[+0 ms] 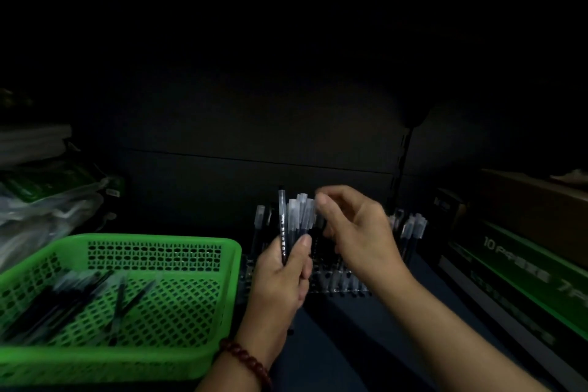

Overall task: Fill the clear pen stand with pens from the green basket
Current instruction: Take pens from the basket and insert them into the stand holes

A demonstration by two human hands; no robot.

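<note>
While the clear pen stand (331, 280) sat on the shelf just behind both hands, partly filled with upright pens at its left and right ends, the left hand (281, 277) gripped a bundle of pens (294, 223), long axes near vertical, caps up. The right hand (353, 232) pinched a cap at the bundle's top, at 1 o'clock from the left hand; it was the nearer hand to the stand's free slots. The green basket (165, 243), at 9 o'clock, held loose pens. Dim light; slot count unreadable.
</note>
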